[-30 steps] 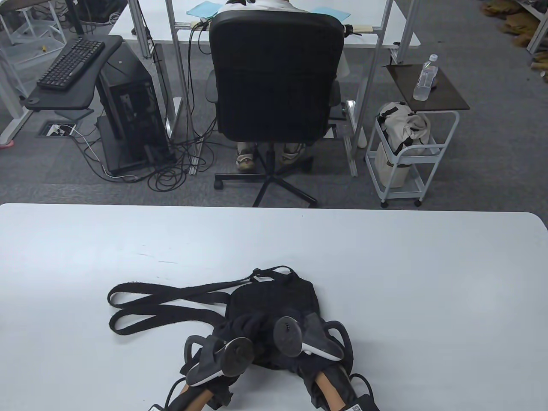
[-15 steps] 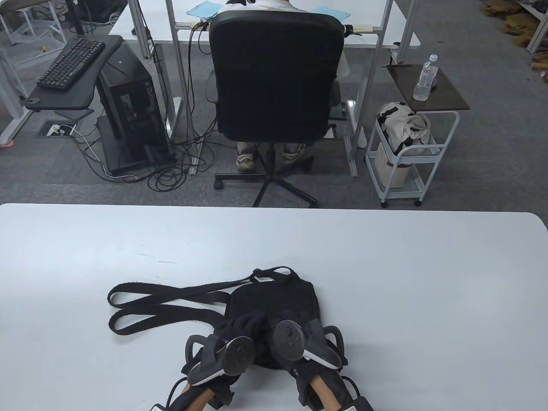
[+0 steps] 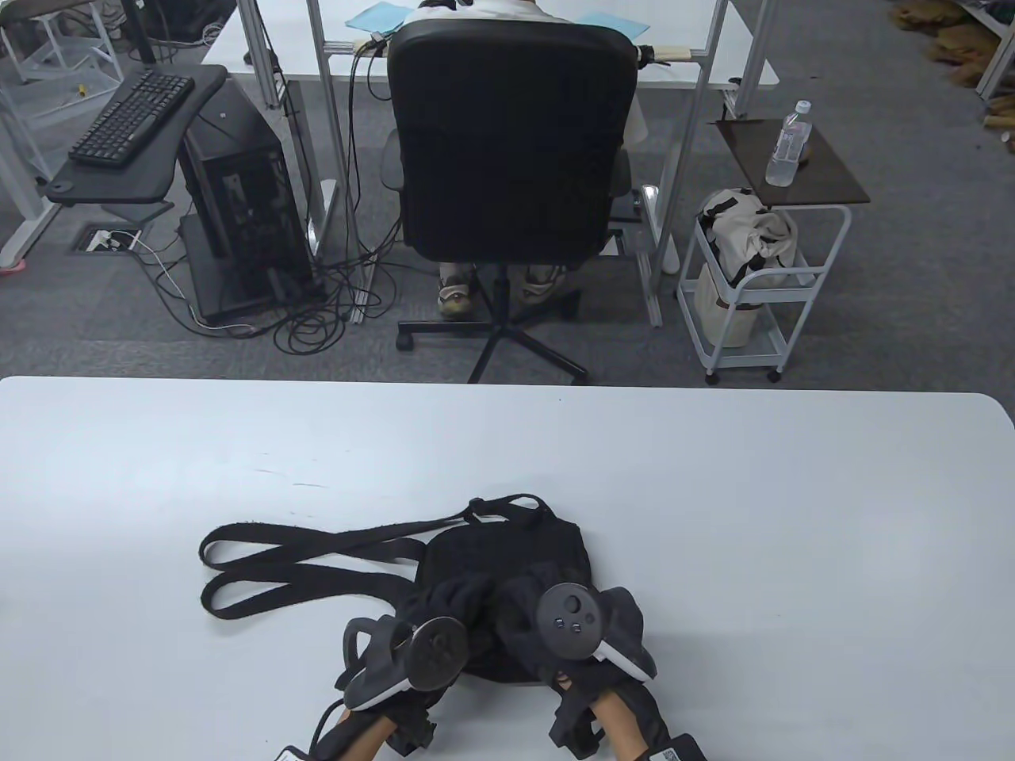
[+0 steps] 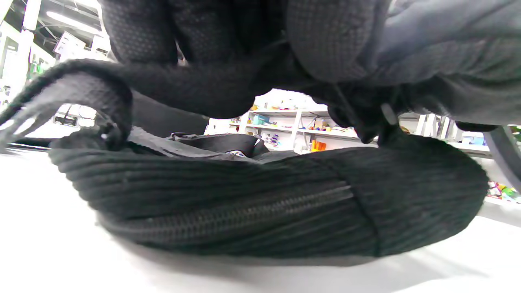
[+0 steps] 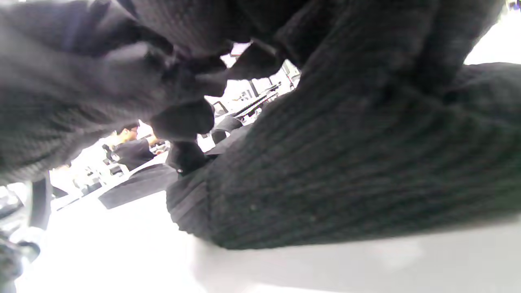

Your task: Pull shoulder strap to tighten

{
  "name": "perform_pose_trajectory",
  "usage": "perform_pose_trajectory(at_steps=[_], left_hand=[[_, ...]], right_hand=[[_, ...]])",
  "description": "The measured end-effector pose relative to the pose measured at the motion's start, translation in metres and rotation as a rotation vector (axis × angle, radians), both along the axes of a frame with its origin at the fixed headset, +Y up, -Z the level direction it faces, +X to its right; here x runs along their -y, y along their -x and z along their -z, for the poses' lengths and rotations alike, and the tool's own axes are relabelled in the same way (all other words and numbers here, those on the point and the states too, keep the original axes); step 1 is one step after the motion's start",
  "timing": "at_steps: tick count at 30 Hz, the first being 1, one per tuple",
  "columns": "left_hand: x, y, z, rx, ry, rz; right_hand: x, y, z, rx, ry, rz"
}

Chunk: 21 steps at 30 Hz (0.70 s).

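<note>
A small black backpack lies on the white table near its front edge. Its two shoulder straps loop out flat to the left. My left hand rests on the bag's near left end. In the left wrist view its fingers curl around a black strap above the zipped bag. My right hand sits on the bag's near right end. In the right wrist view its fingers are curled and grip the ribbed bag fabric. What the fingertips pinch is hidden.
Beyond the table's far edge stand a black office chair with a seated person, a desk, a computer tower and a white cart with a bag. A water bottle stands on a side table.
My right hand has shifted a little right and rolled, so its tracker now faces up. The left hand, bag and straps have barely moved.
</note>
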<state>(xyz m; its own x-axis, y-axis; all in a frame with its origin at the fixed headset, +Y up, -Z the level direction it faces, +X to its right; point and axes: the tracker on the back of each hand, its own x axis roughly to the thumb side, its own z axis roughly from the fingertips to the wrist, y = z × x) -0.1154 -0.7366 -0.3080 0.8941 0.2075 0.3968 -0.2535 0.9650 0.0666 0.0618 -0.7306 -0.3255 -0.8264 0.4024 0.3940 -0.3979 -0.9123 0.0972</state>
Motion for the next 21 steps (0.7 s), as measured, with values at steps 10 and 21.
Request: perform_pose_trajectory(at_steps=[10,21], left_hand=[[0.000,0.000,0.001,0.004,0.013,-0.037],[-0.003,-0.003,0.000,0.021,-0.003,-0.062]], right_hand=[[-0.002,0.003,0.000,0.004,-0.023,-0.071],[0.002,-0.021,0.019,-0.096,0.374,0.303]])
